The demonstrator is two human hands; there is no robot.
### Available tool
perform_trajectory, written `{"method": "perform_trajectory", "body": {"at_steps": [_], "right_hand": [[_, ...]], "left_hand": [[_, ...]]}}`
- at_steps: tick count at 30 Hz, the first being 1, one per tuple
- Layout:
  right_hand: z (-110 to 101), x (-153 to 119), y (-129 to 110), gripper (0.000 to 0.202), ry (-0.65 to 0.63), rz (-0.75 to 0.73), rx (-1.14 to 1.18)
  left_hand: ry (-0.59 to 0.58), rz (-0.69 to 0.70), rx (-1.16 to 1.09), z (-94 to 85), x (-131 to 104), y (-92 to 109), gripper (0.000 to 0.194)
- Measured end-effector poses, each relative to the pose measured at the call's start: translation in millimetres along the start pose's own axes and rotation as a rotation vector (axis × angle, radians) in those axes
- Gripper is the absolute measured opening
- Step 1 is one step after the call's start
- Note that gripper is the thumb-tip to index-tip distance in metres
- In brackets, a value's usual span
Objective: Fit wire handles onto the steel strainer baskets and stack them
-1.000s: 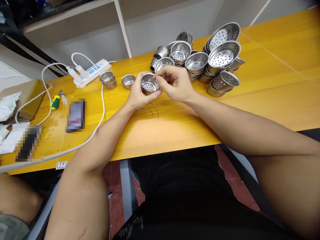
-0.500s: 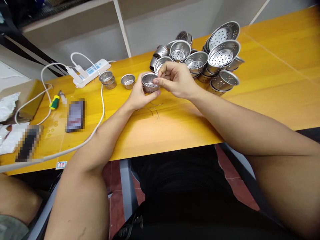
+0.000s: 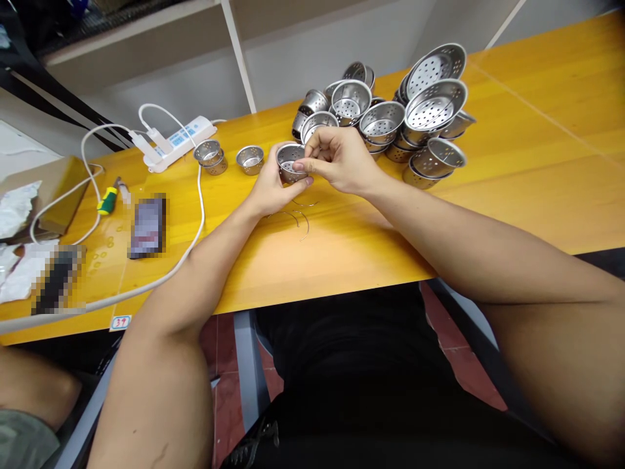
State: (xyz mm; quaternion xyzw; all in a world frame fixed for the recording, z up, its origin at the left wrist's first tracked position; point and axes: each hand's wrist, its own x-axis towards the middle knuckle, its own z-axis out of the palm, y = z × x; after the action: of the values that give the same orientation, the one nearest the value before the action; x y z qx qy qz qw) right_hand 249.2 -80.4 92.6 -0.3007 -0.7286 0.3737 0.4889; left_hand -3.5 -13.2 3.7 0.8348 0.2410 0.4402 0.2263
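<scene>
A small perforated metal basket (image 3: 289, 168) is gripped in my left hand (image 3: 271, 185), its open mouth facing up. My right hand (image 3: 338, 159) is closed in a pinch at the basket's right rim, thumb and fingertips against the edge. Whatever lies between those fingertips is hidden or too thin to make out. Below the hands, several thin curved wires (image 3: 303, 221) lie on the table. One more perforated basket (image 3: 250, 160) stands just left of my left hand, and a nested pair of baskets (image 3: 210, 156) sits farther left.
Stacked perforated baskets (image 3: 383, 122) crowd the table (image 3: 537, 163) behind and right of my hands. To the left are a white power strip (image 3: 180, 143) with cables, a green-yellow screwdriver (image 3: 107, 200) and a blurred-out phone (image 3: 147, 226). A person's leg (image 3: 36, 384) shows at lower left.
My right thumb and fingers have shifted slightly left over the basket's rim. My left hand keeps hold of the basket in nearly the same place.
</scene>
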Motion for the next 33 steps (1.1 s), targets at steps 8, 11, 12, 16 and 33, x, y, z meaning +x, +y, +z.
{"method": "perform_trajectory", "body": {"at_steps": [8,11,12,16,33], "right_hand": [[2.1,-0.5,-3.8,0.084,-0.001,0.019,-0.058],[2.0,-0.6,-2.5,0.081,-0.021,0.012,-0.066],[2.1,-1.0,-1.8,0.081,-0.026,0.011,-0.070],[1.8,-5.8,-0.5,0.080,-0.008,-0.030,-0.136],[-10.3,-15.1,-8.0,0.037,-0.066,-0.244,-0.557]], "left_hand": [[-0.027,-0.061,0.007,0.7,3.6,16.7,0.102],[-0.001,-0.073,0.001,0.1,3.0,25.0,0.097],[0.014,-0.079,-0.003,-0.1,2.7,26.9,0.095],[0.067,-0.097,-0.027,-2.1,2.8,24.9,0.099],[0.099,-0.013,0.015,-8.4,4.3,-6.7,0.115]]}}
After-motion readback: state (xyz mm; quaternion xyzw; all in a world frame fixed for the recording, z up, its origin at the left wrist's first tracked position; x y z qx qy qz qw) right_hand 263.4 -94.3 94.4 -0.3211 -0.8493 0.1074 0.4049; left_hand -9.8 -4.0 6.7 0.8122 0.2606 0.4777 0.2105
